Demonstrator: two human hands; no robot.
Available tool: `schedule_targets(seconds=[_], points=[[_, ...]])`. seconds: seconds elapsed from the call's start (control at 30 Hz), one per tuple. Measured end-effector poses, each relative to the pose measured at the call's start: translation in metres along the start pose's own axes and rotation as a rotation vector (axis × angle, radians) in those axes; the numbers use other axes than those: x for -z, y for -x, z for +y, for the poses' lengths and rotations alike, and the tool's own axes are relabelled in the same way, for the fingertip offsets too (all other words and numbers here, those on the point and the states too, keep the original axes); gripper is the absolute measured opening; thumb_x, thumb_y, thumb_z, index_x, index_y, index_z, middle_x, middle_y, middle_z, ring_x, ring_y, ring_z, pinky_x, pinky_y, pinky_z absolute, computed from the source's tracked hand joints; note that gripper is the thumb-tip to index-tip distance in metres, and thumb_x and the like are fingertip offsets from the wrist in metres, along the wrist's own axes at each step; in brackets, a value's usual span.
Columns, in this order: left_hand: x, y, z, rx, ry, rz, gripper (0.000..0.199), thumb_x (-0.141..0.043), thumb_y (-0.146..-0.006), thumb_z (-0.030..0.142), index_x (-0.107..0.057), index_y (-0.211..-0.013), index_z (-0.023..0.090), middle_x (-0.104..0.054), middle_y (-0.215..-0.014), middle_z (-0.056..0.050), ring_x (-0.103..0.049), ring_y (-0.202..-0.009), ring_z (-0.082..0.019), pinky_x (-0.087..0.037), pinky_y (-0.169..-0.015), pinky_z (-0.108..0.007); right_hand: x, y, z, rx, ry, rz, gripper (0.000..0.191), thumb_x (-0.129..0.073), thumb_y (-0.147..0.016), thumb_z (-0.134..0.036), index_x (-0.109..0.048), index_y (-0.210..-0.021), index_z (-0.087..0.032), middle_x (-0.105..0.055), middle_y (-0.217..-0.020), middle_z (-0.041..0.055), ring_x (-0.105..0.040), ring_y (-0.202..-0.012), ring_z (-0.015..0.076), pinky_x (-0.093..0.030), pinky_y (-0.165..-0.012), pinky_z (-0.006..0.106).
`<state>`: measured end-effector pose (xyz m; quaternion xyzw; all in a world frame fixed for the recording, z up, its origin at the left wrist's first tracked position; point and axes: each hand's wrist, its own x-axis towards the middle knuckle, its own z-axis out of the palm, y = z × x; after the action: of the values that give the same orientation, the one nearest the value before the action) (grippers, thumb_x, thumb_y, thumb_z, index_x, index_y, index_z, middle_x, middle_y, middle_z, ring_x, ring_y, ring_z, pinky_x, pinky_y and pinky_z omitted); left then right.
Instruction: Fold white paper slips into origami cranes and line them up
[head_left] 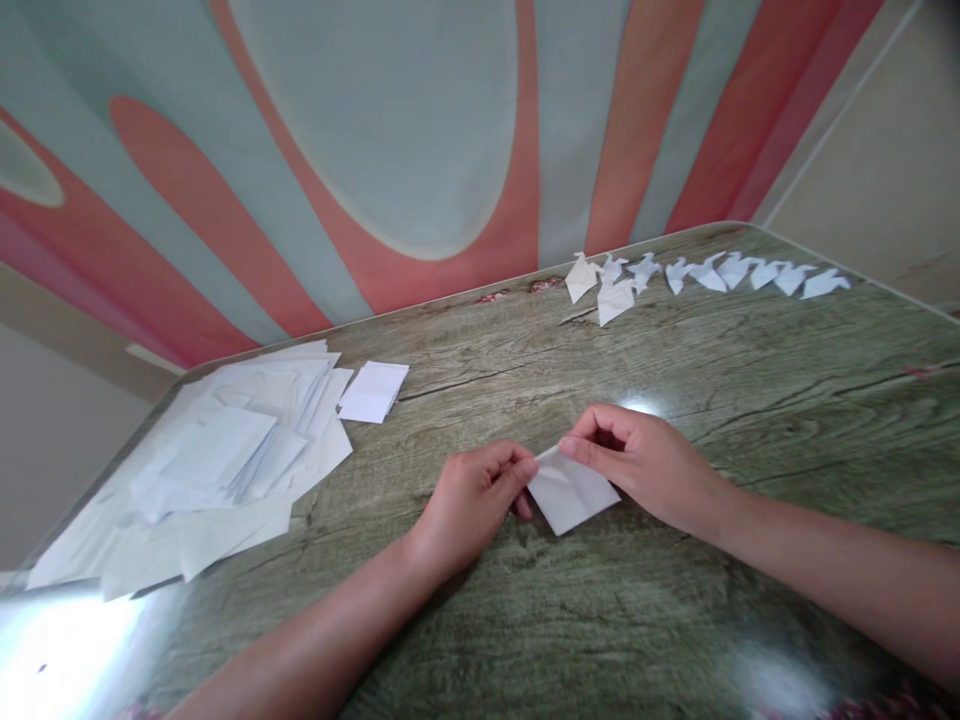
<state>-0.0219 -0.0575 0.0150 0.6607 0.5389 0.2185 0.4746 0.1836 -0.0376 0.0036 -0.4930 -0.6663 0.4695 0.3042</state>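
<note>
A small folded sheet of white paper (574, 492) is held between both hands, low over the wood-grain table. My left hand (480, 492) pinches its upper left corner between thumb and fingers. At the top edge, my right hand (637, 455) grips the paper with the thumb on the near side and the fingers curled behind. One corner of the paper points toward me. The fingertips behind the sheet are partly hidden.
A loose heap of white paper (187, 540) covers the table's left side, with a small stack of folded paper (373, 392) beside it. Several folded paper birds (705, 272) stand in a row along the far right. A patterned panel (390, 120) rises behind the table (480, 370).
</note>
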Motion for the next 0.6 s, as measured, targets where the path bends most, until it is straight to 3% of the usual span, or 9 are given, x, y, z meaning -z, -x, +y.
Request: schedule_targets(seconds=[0.13,0.3,0.6], points=[[-0.002,0.003,0.005,-0.020,-0.088,0.048,0.029,-0.046,-0.095,0.037,-0.062,-0.081,0.018,-0.060,-0.055,0.003,-0.056,-0.054,-0.010,-0.041,-0.059,-0.020,-0.003,0.002,-0.003,0.006,-0.024,-0.059,0.022,-0.060,-0.085,-0.043,-0.060,-0.088,-0.021,-0.063,-0.076,-0.0023,-0.056,-0.068,0.0133,-0.041,-0.057,0.024],[-0.006,0.004,0.007,-0.047,-0.069,0.043,0.030,-0.046,-0.095,0.037,-0.061,-0.079,0.017,-0.060,-0.055,0.003,-0.056,-0.052,-0.010,-0.040,-0.056,-0.019,-0.003,0.002,-0.006,-0.091,0.166,-0.137,0.028,-0.065,-0.080,-0.042,-0.059,-0.067,-0.018,-0.058,-0.062,-0.0025,-0.051,-0.059,0.0127,-0.033,-0.049,0.024],[0.001,0.004,0.004,-0.028,0.036,0.165,0.028,-0.050,-0.094,0.037,-0.058,-0.076,0.016,-0.065,-0.063,0.000,-0.059,-0.053,-0.010,-0.044,-0.053,-0.019,0.010,-0.003,-0.010,-0.079,0.087,-0.207,0.026,-0.058,-0.086,-0.036,-0.061,-0.067,-0.018,-0.060,-0.061,-0.0029,-0.051,-0.056,0.0108,-0.033,-0.051,0.023]])
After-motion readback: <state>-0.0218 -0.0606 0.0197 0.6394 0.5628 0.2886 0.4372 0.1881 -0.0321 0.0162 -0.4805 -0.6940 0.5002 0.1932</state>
